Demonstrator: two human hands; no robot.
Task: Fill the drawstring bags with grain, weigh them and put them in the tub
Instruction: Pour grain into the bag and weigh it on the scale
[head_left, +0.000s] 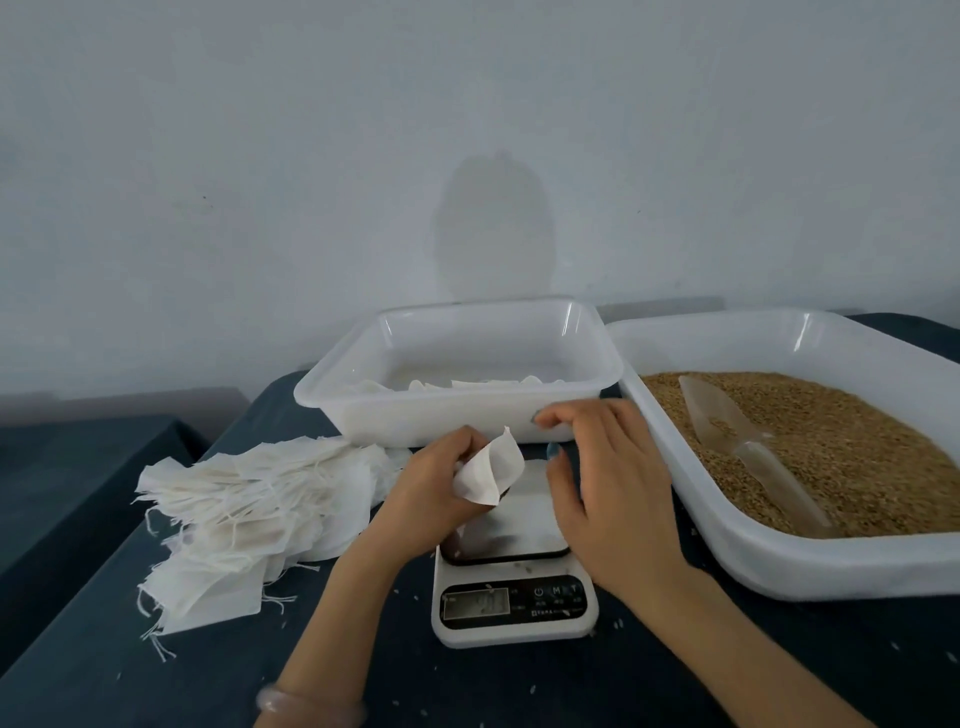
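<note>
Clock centred on the scale (514, 608), 12 pointing away from the person.

- Left hand (431, 483): fingers curled, pinching a small white bag (491, 470) by its lower left edge. The bag is held up over the scale plate, tilted, its top corner pointing to 12. It looks flat; can't tell if there is grain in it.
- Right hand (608, 483): holds nothing, fingers spread and loosely bent, palm down over the right side of the scale plate. Fingertips are at the tub's front wall; can't tell whether they touch. Thumb is just beside the bag, apart from it.
- Tub (457, 410): white plastic, at 12, right behind the scale. White bags in the tub (467, 384) lie along its floor, only their tops visible over the rim.
- Tray (779, 566): larger, white, at 2 to 3, touching or just beside the tub. Brown grain (857, 457) fills it, with a clear scoop (737, 431) lying on top, handle towards 5.
- Pile of empty bags (249, 493): at 9 to 10, fanned out on the worktop (156, 675), strings trailing.
- Scale display is unreadable. Loose grains lie scattered on the dark worktop around the scale.
- Pale bracelet (306, 701) on the left wrist.
</note>
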